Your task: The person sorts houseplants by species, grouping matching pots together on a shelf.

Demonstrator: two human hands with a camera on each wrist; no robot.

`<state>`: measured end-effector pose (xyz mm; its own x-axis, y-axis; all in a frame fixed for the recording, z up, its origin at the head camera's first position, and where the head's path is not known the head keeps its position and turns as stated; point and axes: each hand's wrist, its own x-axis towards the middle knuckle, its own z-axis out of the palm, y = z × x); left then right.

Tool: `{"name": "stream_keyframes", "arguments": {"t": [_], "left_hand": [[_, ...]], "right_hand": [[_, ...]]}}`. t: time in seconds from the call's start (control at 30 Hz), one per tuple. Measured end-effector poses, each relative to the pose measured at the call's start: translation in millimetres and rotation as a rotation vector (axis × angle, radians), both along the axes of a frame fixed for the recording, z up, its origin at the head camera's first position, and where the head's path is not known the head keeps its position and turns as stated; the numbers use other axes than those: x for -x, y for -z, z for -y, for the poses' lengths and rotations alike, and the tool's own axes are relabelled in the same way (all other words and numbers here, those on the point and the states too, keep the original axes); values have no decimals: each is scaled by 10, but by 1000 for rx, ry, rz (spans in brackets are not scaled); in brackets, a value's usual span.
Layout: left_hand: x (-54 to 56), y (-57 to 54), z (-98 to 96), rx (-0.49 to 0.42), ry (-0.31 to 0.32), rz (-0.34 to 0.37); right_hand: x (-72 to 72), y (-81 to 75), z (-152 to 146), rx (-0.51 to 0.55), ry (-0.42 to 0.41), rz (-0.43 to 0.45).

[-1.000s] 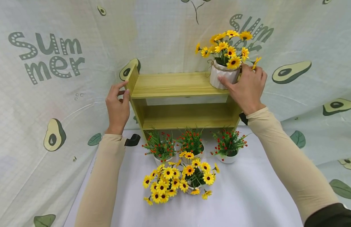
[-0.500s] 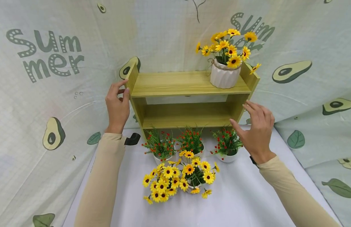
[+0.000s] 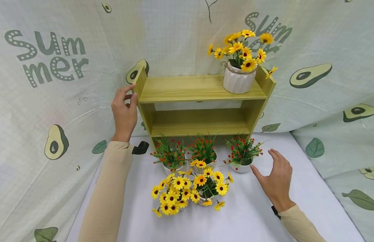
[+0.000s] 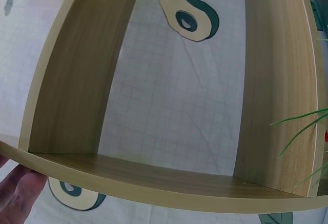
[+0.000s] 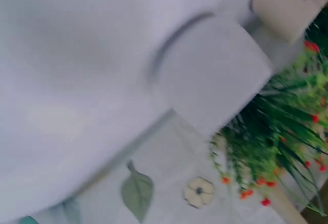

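Observation:
My left hand touches the outer side of the upright left panel of a yellowish wooden shelf. In the left wrist view, its fingers show only outside that panel. A ribbed white flowerpot with yellow daisy-like flowers stands at the right end of the top board. My right hand is over the table, thumb and fingers spread apart with nothing between them. Just left of its thumb is a white pot of grassy greenery with red flowers; the right wrist view shows this pot close by.
Two more red-flowered pots stand before the shelf. Nearer on the white table are two yellow-flowered plants. An avocado-print cloth hangs behind and at the sides.
My right hand has let go of the yellow-flowered pot on the top board and come down toward the right-hand red-flowered pot. The left hand stays at the shelf's side.

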<state>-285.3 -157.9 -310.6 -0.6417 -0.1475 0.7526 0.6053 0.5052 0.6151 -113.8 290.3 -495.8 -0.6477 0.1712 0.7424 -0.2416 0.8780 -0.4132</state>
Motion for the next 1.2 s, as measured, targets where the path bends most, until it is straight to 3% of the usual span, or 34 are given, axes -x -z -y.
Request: {"name": "stream_keyframes", "arguments": {"t": [0.2,0.43,0.7,0.93,1.2], "left_hand": [[4,11,4,1,-3,2],[9,12,9,-4,1,-2],[7,5,-5,-9,5,2],[-9,3,-17,-9,0,14],[-27,-10,-18,-14,-3,21]], "right_hand": [[-55,274,-61,33,61,200],[81,408,-65,45,51,469],[289,508,-48,79,-27,598],[417,541,-28,154,-32,708],[513,545,-8,223,-41,775]]}}
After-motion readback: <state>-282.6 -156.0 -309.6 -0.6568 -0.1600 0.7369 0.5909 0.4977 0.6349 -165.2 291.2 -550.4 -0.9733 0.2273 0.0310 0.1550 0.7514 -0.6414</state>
